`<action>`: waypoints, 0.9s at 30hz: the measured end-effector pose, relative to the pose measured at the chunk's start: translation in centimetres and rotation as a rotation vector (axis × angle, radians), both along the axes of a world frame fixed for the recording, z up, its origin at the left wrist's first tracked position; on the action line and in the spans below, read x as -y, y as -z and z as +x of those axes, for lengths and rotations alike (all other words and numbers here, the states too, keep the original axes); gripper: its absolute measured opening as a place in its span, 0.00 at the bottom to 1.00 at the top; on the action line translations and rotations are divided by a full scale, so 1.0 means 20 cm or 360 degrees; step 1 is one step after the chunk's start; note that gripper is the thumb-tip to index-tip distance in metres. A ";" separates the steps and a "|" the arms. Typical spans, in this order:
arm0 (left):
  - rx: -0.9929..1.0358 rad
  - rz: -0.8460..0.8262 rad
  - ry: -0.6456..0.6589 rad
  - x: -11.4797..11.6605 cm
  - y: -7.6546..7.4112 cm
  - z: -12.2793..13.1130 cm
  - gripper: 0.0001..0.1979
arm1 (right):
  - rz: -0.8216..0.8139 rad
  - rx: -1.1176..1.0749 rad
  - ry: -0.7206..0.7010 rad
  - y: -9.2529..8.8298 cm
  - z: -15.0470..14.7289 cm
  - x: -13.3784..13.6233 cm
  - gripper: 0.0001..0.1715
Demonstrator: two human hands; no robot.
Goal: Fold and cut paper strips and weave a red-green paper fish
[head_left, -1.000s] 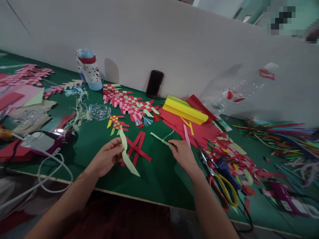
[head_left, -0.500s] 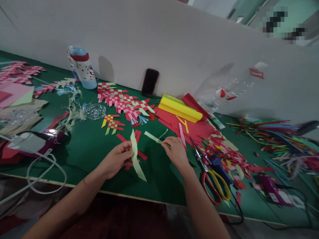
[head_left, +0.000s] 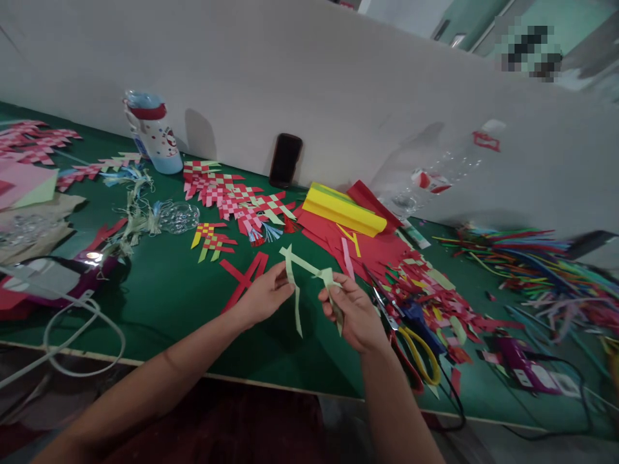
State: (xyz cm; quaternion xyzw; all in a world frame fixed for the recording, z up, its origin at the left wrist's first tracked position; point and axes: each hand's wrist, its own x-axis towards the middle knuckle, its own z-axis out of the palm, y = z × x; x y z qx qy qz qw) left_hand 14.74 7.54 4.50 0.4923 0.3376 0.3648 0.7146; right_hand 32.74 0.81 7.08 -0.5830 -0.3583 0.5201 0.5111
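Far left of frame: pink paper (head_left: 22, 183), woven pieces (head_left: 36, 136) behind it. Lower left: white cable (head_left: 72, 338) looped over the table (head_left: 169, 303) edge, lit gadget (head_left: 91, 259) above it. Upper left: mug (head_left: 155, 132) upright by the wall. Clear tray (head_left: 178, 216) and small weave (head_left: 213, 238) further down on the felt.

Left of centre: red strips (head_left: 244, 277) lie crossed and flat on the table, just behind the left hand (head_left: 264, 298). Left hand closed in a pinch, thumb against fingers, on the left strip (head_left: 296, 306), pale green, running near-vertical, lower end hanging free above the table.

Centre: both strips held up off the table. They cross at their top ends, apparently touching. The right strip (head_left: 309, 265) slants down right to the right hand (head_left: 355, 309). Right hand is also closed, pinching that strip, tail hanging below the fingers.

Behind centre: phone (head_left: 285, 160) leaning on the wall, woven mats (head_left: 236, 193) in front, yellow roll (head_left: 343, 209) on red paper (head_left: 382, 248).

Right of the right hand: scissors (head_left: 418, 354), touching or just beside the wrist, can't tell which. Scrap pile (head_left: 435, 296) behind them. Clear bottle (head_left: 435, 180) against the wall. Far right: loose coloured strips (head_left: 532, 258), purple gadget (head_left: 522, 372) near the table edge.
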 end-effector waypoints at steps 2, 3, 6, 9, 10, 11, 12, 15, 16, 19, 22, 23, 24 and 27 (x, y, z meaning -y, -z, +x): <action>-0.0073 0.0195 -0.0126 0.05 -0.02 -0.02 0.18 | -0.0005 -0.0035 -0.0026 0.02 -0.02 0.04 0.25; -0.0145 0.0174 -0.0106 0.07 -0.03 -0.04 0.14 | 0.0016 -0.0004 -0.0040 0.02 -0.03 0.05 0.26; 0.0008 -0.0202 0.0343 0.14 -0.07 -0.04 0.22 | 0.0073 0.0183 -0.0222 0.03 -0.07 0.08 0.26; 0.0255 -0.0445 0.0389 0.15 -0.07 -0.03 0.21 | 0.0057 0.0402 -0.0432 0.04 -0.11 0.12 0.23; 0.0289 -0.0486 0.0302 0.14 -0.07 -0.02 0.19 | 0.0035 0.0439 -0.0458 0.05 -0.13 0.13 0.22; 0.0299 -0.0526 0.0218 0.13 -0.06 -0.02 0.18 | 0.0003 0.0450 -0.0466 0.06 -0.14 0.14 0.21; 0.0294 -0.0569 0.0150 0.11 -0.05 -0.02 0.17 | -0.0032 0.0440 -0.0459 0.08 -0.15 0.16 0.21; 0.0278 -0.0638 0.0052 0.08 -0.01 -0.02 0.17 | -0.0151 0.0383 -0.0394 0.10 -0.17 0.19 0.18; 0.0271 -0.0639 0.0031 0.08 0.00 -0.03 0.16 | -0.0194 0.0370 -0.0377 0.10 -0.17 0.20 0.17; 0.0235 -0.0634 -0.0056 0.06 0.02 -0.04 0.13 | -0.0278 0.0342 -0.0341 0.10 -0.19 0.22 0.15; 0.0202 -0.0620 -0.0149 0.05 0.02 -0.06 0.12 | -0.0292 0.0356 -0.0347 0.09 -0.22 0.25 0.14; 0.0194 -0.0610 -0.0179 0.04 0.02 -0.08 0.12 | -0.0293 0.0383 -0.0367 0.09 -0.22 0.26 0.14; 0.0186 -0.0599 -0.0208 0.04 0.02 -0.09 0.12 | -0.0295 0.0420 -0.0398 0.09 -0.21 0.28 0.13; 0.0175 -0.0558 -0.0302 0.00 0.01 -0.15 0.13 | -0.0306 0.0557 -0.0455 0.09 -0.15 0.31 0.12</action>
